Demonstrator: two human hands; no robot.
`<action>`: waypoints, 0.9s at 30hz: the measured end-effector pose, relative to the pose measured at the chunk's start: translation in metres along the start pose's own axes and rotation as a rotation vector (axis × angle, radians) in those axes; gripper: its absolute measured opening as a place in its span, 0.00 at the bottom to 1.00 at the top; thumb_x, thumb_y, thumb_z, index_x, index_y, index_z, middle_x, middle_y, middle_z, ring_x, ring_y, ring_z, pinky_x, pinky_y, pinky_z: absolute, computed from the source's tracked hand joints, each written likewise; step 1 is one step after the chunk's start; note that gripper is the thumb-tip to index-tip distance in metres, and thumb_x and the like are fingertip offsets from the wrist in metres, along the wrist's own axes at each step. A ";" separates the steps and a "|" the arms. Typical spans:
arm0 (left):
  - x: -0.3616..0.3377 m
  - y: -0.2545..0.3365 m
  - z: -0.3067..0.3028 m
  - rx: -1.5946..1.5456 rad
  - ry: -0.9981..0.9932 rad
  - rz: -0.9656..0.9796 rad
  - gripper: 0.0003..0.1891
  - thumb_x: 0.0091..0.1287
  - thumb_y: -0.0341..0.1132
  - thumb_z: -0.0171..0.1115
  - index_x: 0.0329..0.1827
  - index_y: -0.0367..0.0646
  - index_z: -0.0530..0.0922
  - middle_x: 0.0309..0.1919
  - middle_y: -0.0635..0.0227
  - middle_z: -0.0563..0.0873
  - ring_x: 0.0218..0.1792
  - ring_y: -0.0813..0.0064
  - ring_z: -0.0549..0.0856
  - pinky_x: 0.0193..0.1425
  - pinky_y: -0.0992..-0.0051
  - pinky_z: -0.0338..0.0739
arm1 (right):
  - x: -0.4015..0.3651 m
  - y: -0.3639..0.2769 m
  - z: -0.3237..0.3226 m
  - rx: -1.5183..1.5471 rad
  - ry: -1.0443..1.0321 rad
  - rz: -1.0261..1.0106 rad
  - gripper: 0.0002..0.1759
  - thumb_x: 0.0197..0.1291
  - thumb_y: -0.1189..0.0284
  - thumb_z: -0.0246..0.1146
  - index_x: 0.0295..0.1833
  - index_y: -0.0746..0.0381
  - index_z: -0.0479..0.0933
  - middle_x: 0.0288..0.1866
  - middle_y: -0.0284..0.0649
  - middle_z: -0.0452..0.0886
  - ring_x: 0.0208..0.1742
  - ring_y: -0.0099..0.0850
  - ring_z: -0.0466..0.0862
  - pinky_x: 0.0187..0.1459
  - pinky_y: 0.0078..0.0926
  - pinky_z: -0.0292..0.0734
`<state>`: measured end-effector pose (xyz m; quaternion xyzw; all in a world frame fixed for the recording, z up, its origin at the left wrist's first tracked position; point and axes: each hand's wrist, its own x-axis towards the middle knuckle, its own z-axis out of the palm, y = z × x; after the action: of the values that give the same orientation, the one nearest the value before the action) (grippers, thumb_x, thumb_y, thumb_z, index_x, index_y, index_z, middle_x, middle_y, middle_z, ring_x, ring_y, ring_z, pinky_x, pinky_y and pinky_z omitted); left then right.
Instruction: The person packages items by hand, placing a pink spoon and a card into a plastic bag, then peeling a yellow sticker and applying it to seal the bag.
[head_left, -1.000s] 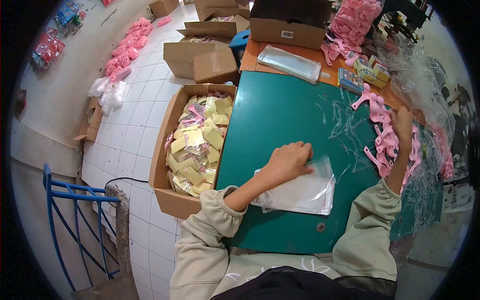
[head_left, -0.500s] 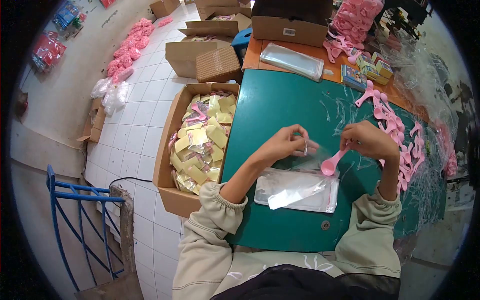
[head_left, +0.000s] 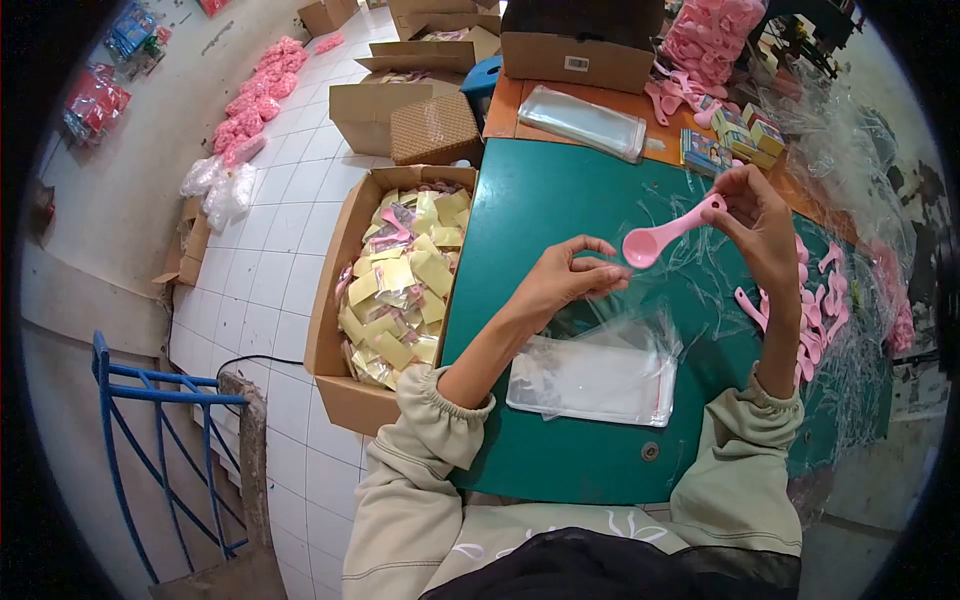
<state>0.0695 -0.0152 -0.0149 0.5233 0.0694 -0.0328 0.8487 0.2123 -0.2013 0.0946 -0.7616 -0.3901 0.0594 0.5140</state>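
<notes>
Above the green table (head_left: 540, 220), the right hand (head_left: 757, 222) pinched a pink spoon (head_left: 672, 230) by its handle end, its bowl just beside the left hand (head_left: 563, 282). The left fingers curved toward the thumb; whether they held anything, I could not tell. Nearer the body lay stacked clear bags (head_left: 590, 385); rightward, more pink spoons (head_left: 815, 318); leftward, a cardboard box (head_left: 350, 402) of yellowish packets (head_left: 400, 285).

Looks like a small packing workshop, judging by the pink scoops (head_left: 825, 315) heaped on a green table (head_left: 560, 210), stacked clear plastic bags (head_left: 590, 385), a carton (head_left: 355, 400) full of small packets (head_left: 400, 290), and pink bundles (head_left: 272, 80) lining a scuffed wall (head_left: 190, 95).
</notes>
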 end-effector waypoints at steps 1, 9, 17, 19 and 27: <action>0.000 -0.001 0.000 0.006 -0.003 0.007 0.19 0.62 0.34 0.65 0.52 0.38 0.69 0.41 0.61 0.85 0.40 0.79 0.84 0.44 0.82 0.77 | -0.001 -0.003 0.001 0.016 -0.018 0.016 0.14 0.50 0.81 0.67 0.42 0.66 0.71 0.35 0.36 0.78 0.38 0.21 0.80 0.42 0.17 0.77; 0.000 -0.002 0.004 0.167 -0.001 0.053 0.20 0.66 0.39 0.60 0.55 0.36 0.72 0.40 0.64 0.84 0.37 0.83 0.81 0.44 0.82 0.76 | -0.006 -0.006 0.019 0.064 -0.140 0.056 0.13 0.51 0.81 0.67 0.40 0.66 0.70 0.36 0.36 0.79 0.39 0.21 0.80 0.44 0.18 0.78; -0.006 0.013 -0.003 0.206 -0.148 0.113 0.21 0.73 0.45 0.47 0.54 0.34 0.75 0.41 0.65 0.83 0.39 0.81 0.81 0.48 0.81 0.75 | -0.011 -0.014 0.030 0.000 -0.048 -0.196 0.10 0.52 0.79 0.67 0.36 0.67 0.71 0.39 0.42 0.82 0.41 0.24 0.83 0.45 0.23 0.81; -0.007 0.020 -0.003 0.325 -0.156 0.223 0.21 0.73 0.44 0.47 0.53 0.33 0.76 0.41 0.65 0.84 0.41 0.80 0.81 0.50 0.79 0.75 | -0.014 -0.017 0.034 0.042 -0.042 -0.238 0.10 0.51 0.79 0.67 0.35 0.67 0.71 0.39 0.43 0.82 0.40 0.25 0.83 0.44 0.23 0.81; -0.019 0.040 0.020 0.351 -0.002 0.423 0.16 0.72 0.40 0.51 0.49 0.37 0.80 0.34 0.72 0.83 0.33 0.85 0.77 0.38 0.83 0.72 | -0.011 -0.044 0.007 -0.282 -0.096 -0.527 0.11 0.49 0.76 0.68 0.35 0.68 0.74 0.49 0.47 0.79 0.45 0.29 0.81 0.45 0.29 0.77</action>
<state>0.0579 -0.0156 0.0324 0.6652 -0.0492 0.1333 0.7330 0.1773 -0.1960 0.1247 -0.6942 -0.6027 -0.0947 0.3820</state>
